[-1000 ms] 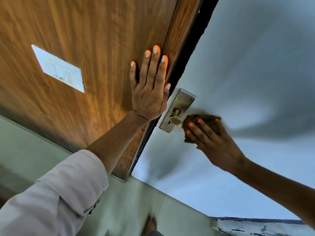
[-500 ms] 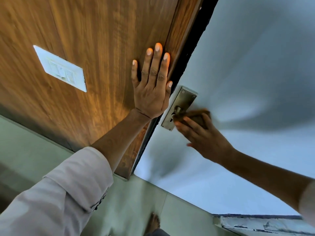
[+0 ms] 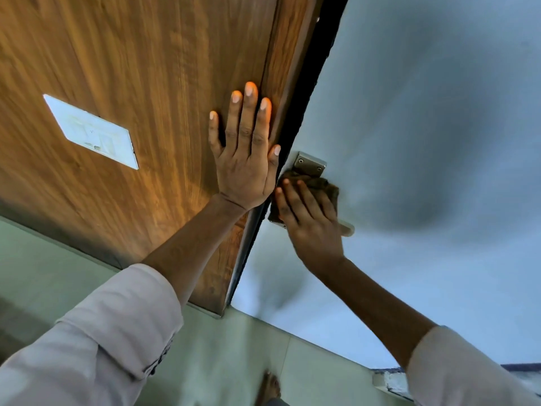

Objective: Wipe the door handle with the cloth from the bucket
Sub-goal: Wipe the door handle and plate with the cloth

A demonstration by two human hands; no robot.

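A metal door handle sits on the pale grey door (image 3: 424,127); its backplate (image 3: 310,164) shows at the top and the lever tip (image 3: 347,229) pokes out to the right of my right hand. A brown cloth (image 3: 316,186) covers the middle of the plate and the lever's base. My right hand (image 3: 310,221) presses the cloth flat against the handle, fingers pointing up-left. My left hand (image 3: 246,159) rests flat, fingers spread, on the wooden panel (image 3: 146,68) just left of the door edge. No bucket is in view.
A white switch plate (image 3: 93,133) is set in the wood panel at the left. A dark gap (image 3: 310,83) runs between panel and door. Pale green floor tiles (image 3: 234,353) lie below, with a bare foot (image 3: 269,388) at the bottom edge.
My right hand has slid the cloth left and up from the lever onto the backplate, so the lever tip now shows. My left hand stays flat on the wood.
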